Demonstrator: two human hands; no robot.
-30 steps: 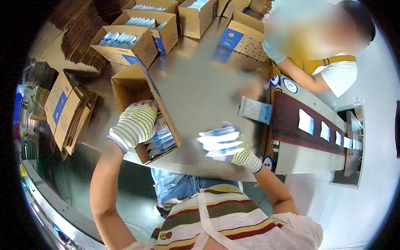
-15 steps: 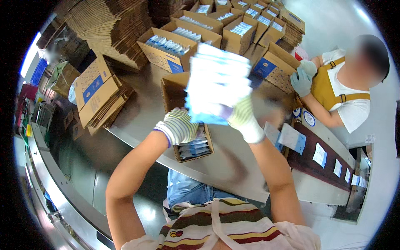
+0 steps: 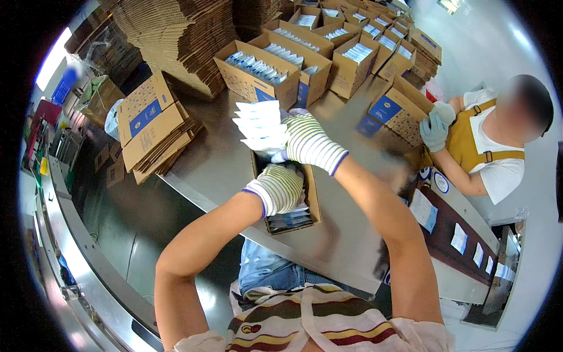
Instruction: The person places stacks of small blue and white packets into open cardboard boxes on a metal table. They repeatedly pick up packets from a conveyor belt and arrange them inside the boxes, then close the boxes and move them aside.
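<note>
My right hand (image 3: pixel 308 144), in a striped knit glove, holds a stack of white flat packets (image 3: pixel 260 125) just above the open cardboard box (image 3: pixel 313 202) on the steel table (image 3: pixel 223 170). My left hand (image 3: pixel 281 188), gloved the same way, rests inside that box on top of the packets lying in it. The box stands near the table's front edge, right before me.
Several open boxes of packets (image 3: pixel 258 73) stand at the back, with flattened cartons (image 3: pixel 155 126) stacked at left. A person in a yellow apron (image 3: pixel 481 141) works at right beside a dark conveyor (image 3: pixel 463 234) carrying packets. A metal rail (image 3: pixel 88 276) runs at lower left.
My right hand has carried the stack of packets from the conveyor side up and across to the box. My left hand has stayed in the box. My view has swung left.
</note>
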